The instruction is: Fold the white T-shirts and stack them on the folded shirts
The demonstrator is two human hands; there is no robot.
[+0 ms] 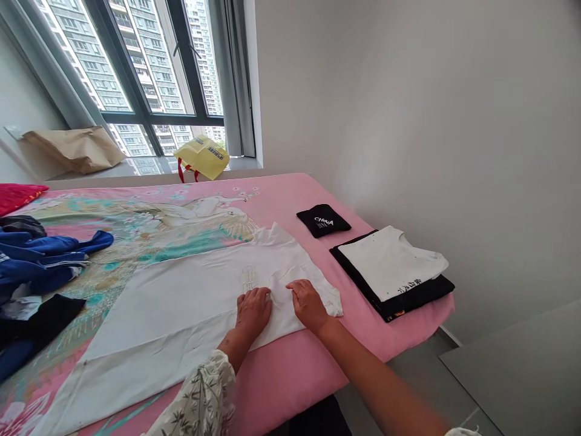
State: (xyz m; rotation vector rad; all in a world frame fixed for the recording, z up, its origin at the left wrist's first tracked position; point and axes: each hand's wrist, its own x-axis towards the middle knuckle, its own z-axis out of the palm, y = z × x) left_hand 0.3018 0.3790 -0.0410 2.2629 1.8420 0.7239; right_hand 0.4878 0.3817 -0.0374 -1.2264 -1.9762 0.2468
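Observation:
A white garment (181,303) lies spread flat across the pink bed (290,369), its collar end toward the right. Both my hands rest on its near right part, close together. My left hand (253,310) lies palm down on the cloth with its fingers slightly bent. Just to the right, my right hand (308,303) presses on the cloth near the sleeve with curled fingers; whether they pinch the fabric is unclear.
A folded white shirt (393,260) sits on folded black clothes (417,297) at the bed's right edge, a small folded black item (323,220) behind them. Blue and black clothes (36,266) pile at the left. A yellow bag (203,156) and brown paper bag (72,148) sit on the windowsill.

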